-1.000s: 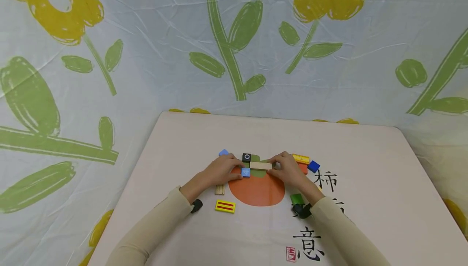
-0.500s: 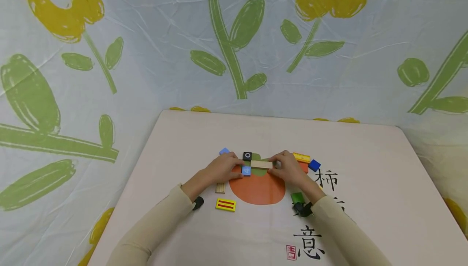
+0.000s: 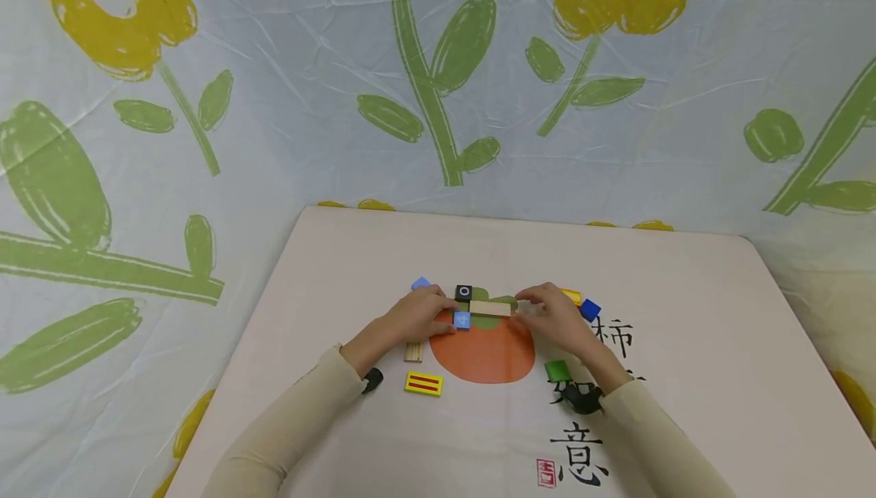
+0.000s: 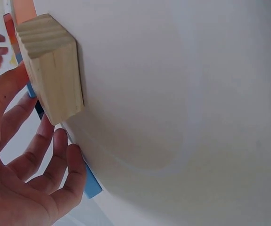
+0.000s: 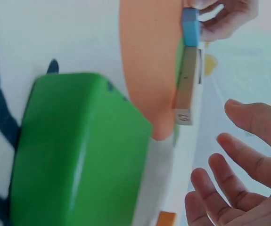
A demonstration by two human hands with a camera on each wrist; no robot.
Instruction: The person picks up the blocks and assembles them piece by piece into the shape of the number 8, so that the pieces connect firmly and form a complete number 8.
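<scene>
My left hand (image 3: pixel 415 317) pinches a small light-blue block (image 3: pixel 461 321) with a pale figure on it, which lies on the table over the printed orange fruit. Against its right side lies a long plain wooden block (image 3: pixel 490 308); a black block with a white ring (image 3: pixel 463 293) is just behind. My right hand (image 3: pixel 553 317) is right of the wooden block, apart from it, with fingers spread and nothing between them. In the right wrist view, the fingers of that hand (image 5: pixel 241 174) are loosely bent, and the light-blue block (image 5: pixel 190 27) is between the left hand's fingertips.
A green block (image 3: pixel 557 371) lies near the right wrist, and a blue cube (image 3: pixel 590 309) and a yellow block (image 3: pixel 571 296) beyond the right hand. A yellow block with red stripes (image 3: pixel 423 384) and a ridged wooden block (image 3: pixel 414 352) lie front left. Another light-blue block (image 3: pixel 420 283) is behind the left hand.
My right hand has let go of the long wooden block and moved a little to the right. The left hand and both blocks stay where they were.
</scene>
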